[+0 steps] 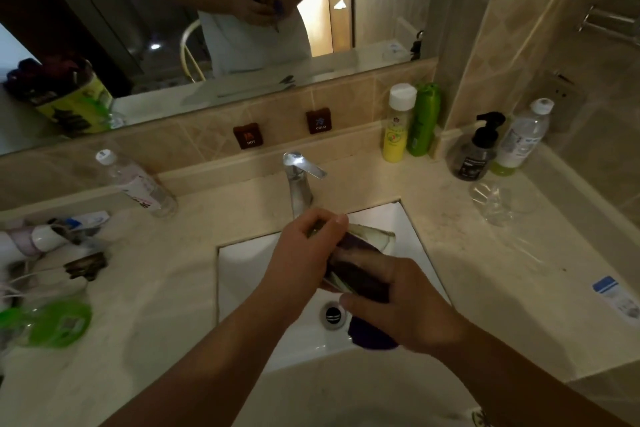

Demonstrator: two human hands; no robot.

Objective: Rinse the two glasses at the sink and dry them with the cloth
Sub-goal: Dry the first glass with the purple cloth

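Over the white sink [249, 263] I hold a clear glass [375, 236] tilted on its side. My left hand [304, 250] grips its rim end. My right hand [408, 308] presses a dark purple cloth [360, 274] around the glass body, and a fold of the cloth hangs down below my palm. A second clear glass [495, 201] stands upright on the counter at the right, apart from both hands. The chrome tap [299, 180] rises just behind my left hand; no water stream is visible.
Yellow and green bottles [408, 125], a black pump bottle [479, 149] and a clear bottle [523, 135] line the back right. A water bottle [138, 184], tubes and a green packet [52, 322] crowd the left counter. A small blue-white packet [613, 298] lies at the right.
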